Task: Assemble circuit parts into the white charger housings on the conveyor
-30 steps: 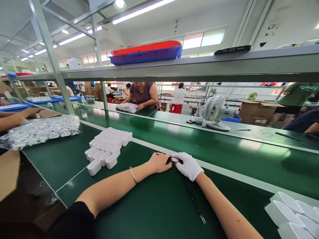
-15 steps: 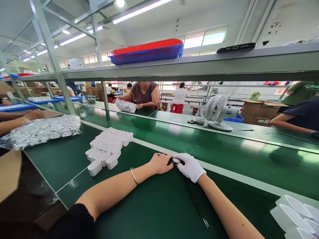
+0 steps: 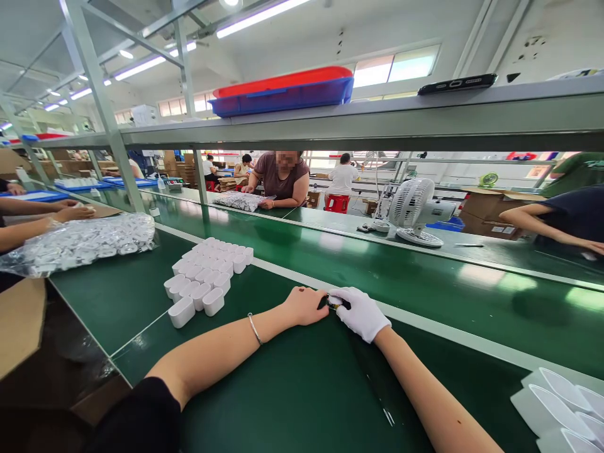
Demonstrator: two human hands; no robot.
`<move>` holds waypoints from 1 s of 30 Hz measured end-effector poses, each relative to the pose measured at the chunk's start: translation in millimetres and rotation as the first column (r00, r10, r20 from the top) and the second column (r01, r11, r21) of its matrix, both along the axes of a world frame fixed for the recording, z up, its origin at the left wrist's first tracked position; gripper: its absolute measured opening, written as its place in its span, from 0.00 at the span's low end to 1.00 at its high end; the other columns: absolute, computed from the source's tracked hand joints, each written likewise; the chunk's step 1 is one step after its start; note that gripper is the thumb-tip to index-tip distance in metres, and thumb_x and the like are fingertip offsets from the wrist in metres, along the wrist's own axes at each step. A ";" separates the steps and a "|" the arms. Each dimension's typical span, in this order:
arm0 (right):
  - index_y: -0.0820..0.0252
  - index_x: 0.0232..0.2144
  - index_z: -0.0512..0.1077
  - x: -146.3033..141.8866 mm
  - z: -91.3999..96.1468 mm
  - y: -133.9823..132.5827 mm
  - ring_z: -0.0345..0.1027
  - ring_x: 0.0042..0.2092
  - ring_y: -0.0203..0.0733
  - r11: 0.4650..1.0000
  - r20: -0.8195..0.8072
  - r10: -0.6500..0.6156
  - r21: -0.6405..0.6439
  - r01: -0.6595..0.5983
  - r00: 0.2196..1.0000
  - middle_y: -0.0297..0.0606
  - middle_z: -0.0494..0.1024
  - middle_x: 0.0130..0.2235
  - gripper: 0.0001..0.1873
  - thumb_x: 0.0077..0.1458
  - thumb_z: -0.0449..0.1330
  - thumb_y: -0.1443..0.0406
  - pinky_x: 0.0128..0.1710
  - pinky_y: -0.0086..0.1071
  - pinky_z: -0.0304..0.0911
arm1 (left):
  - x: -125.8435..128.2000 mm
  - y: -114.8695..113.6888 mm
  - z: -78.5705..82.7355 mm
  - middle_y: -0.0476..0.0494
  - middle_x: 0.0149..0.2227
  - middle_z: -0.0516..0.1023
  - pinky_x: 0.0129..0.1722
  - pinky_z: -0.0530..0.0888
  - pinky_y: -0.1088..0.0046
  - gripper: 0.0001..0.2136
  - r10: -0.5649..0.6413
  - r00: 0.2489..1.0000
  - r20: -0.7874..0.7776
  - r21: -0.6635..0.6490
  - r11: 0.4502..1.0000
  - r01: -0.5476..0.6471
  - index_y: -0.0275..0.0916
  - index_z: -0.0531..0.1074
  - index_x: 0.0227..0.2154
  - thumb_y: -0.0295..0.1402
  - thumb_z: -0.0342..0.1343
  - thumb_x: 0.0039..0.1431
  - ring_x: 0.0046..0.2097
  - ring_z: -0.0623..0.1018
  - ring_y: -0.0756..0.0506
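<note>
My left hand (image 3: 306, 306), bare with a silver bangle at the wrist, is closed, its fingertips meeting those of my right hand. The right one (image 3: 361, 313) wears a white glove and is closed too. Between them is a small dark piece (image 3: 335, 302) with a yellowish spot; the fingers cover most of it and its kind is unclear. Left of my hands, several white oval cups (image 3: 201, 277) stand in close rows on the green table (image 3: 264, 402). More white oval cups (image 3: 561, 402) are grouped at the lower right.
At left, a clear bag of small white parts (image 3: 101, 242) lies near another person's hands (image 3: 70, 212). Beyond the white strip stand a white fan (image 3: 415, 211) and a co-worker (image 3: 283, 179). The overhead shelf (image 3: 377, 129) carries a red and blue tray (image 3: 283, 94) and a phone (image 3: 457, 85).
My hands stay pressed together around the small piece, nearly still. Across the table, the co-worker's bag now lies lower, and the person at right has reached an arm forward.
</note>
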State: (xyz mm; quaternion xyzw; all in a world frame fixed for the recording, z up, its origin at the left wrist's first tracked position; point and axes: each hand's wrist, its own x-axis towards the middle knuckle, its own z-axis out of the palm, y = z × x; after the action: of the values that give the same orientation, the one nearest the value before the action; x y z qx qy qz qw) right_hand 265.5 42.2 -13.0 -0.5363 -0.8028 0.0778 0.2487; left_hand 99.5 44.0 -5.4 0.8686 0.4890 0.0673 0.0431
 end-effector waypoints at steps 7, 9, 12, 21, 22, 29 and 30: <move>0.52 0.39 0.75 0.1 0.2 0.1 0.68 0.43 0.44 1.000 -0.007 -0.001 -0.015 0.001 1.000 0.36 0.77 0.38 0.19 0.45 0.53 0.69 0.44 0.36 0.63 | 0.0 0.3 0.3 0.41 0.41 0.78 0.45 0.70 0.63 0.18 -0.001 1.000 0.001 -0.008 1.000 0.001 0.41 0.64 0.51 0.41 0.43 0.60 0.45 0.76 0.39; 0.52 0.39 0.75 0.0 0.6 -0.2 0.68 0.42 0.45 1.000 -0.001 -0.004 -0.022 0.004 1.000 0.36 0.77 0.38 0.19 0.45 0.53 0.69 0.44 0.36 0.63 | -0.1 0.4 0.2 0.41 0.41 0.78 0.45 0.70 0.63 0.19 -0.002 1.000 0.002 -0.011 1.000 0.002 0.41 0.64 0.51 0.41 0.43 0.60 0.45 0.76 0.39; 0.52 0.39 0.75 0.1 1.4 -0.6 0.68 0.43 0.44 1.000 0.004 -0.008 -0.030 0.008 1.000 0.37 0.77 0.38 0.19 0.45 0.53 0.69 0.44 0.36 0.63 | 0.0 0.2 0.1 0.41 0.41 0.78 0.45 0.70 0.63 0.19 0.000 1.000 0.006 -0.012 1.000 0.000 0.41 0.64 0.51 0.41 0.44 0.60 0.46 0.76 0.39; 0.52 0.39 0.74 -0.2 2.2 -0.7 0.68 0.43 0.45 1.000 0.019 -0.003 -0.027 0.004 1.000 0.37 0.77 0.38 0.19 0.45 0.53 0.69 0.45 0.36 0.63 | 0.2 -0.2 0.2 0.42 0.42 0.78 0.47 0.69 0.63 0.18 0.013 1.000 0.013 -0.013 1.000 -0.013 0.41 0.64 0.51 0.41 0.43 0.60 0.46 0.76 0.39; 0.52 0.40 0.74 -0.4 2.4 -1.0 0.68 0.43 0.45 1.000 0.024 -0.010 -0.028 0.010 1.000 0.37 0.77 0.39 0.19 0.45 0.52 0.69 0.45 0.36 0.63 | 0.1 -0.1 -0.1 0.41 0.42 0.78 0.46 0.69 0.62 0.18 0.013 1.000 0.012 -0.013 1.000 -0.013 0.41 0.64 0.51 0.41 0.43 0.60 0.45 0.76 0.39; 0.53 0.40 0.74 -1.3 5.4 -1.9 0.68 0.44 0.45 0.999 0.053 -0.012 -0.039 0.014 0.999 0.37 0.77 0.38 0.20 0.44 0.52 0.69 0.44 0.35 0.63 | -0.3 1.5 -2.0 0.41 0.42 0.77 0.45 0.69 0.63 0.19 0.009 1.000 0.006 -0.010 1.000 -0.009 0.42 0.64 0.51 0.41 0.44 0.60 0.45 0.76 0.39; 0.53 0.40 0.74 -1.4 5.7 -1.9 0.68 0.43 0.45 0.999 0.055 -0.014 -0.036 0.016 0.998 0.37 0.77 0.38 0.20 0.45 0.52 0.69 0.43 0.35 0.63 | -0.3 1.5 -2.1 0.42 0.41 0.78 0.45 0.69 0.63 0.19 0.009 1.000 0.005 -0.009 1.000 -0.009 0.42 0.63 0.51 0.41 0.44 0.60 0.45 0.76 0.39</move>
State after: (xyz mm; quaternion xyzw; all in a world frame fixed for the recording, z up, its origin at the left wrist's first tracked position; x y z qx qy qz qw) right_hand 264.1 40.4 -7.3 -0.5486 -0.8038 0.0760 0.2173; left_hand 99.1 45.5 -7.5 0.8660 0.4932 0.0673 0.0478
